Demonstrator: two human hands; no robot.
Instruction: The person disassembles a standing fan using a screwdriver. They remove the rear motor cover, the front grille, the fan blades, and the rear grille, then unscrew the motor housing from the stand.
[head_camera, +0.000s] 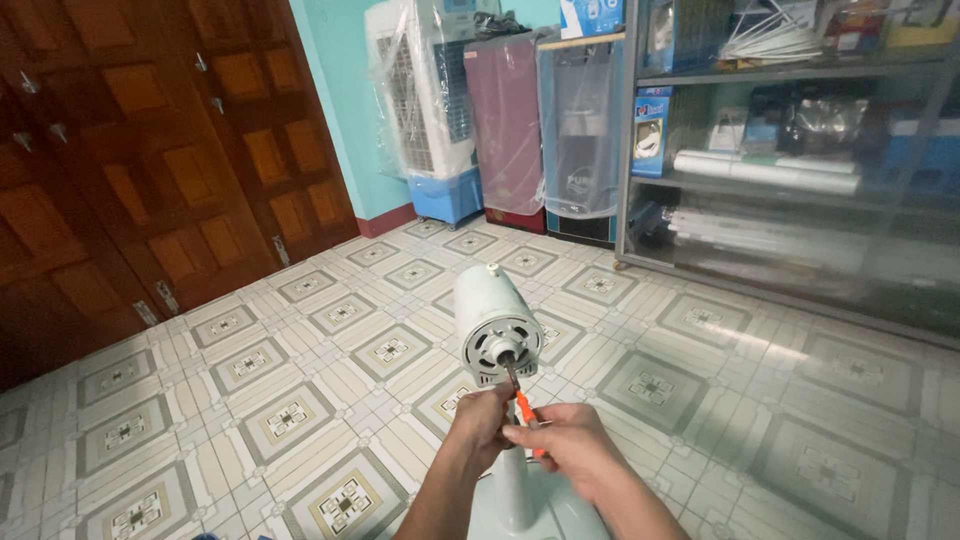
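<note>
Screwdriver (522, 402) tip up toward motor (497, 330)

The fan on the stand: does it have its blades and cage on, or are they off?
Off. The fan motor head shows a bare front face and shaft, upright on its stand, with no blades or cage fitted.

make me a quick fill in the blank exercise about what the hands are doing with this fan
1. Both hands hold a screwdriver with an ______ handle.
2. The screwdriver's tip points into the ______ face of the pale fan motor housing, which carries no blades or guard.
3. The left hand and right hand meet just ______ the motor housing.
4. The fan stands on a ______ floor with square patterns.

Missing words: orange; round front; below; tiled
</note>
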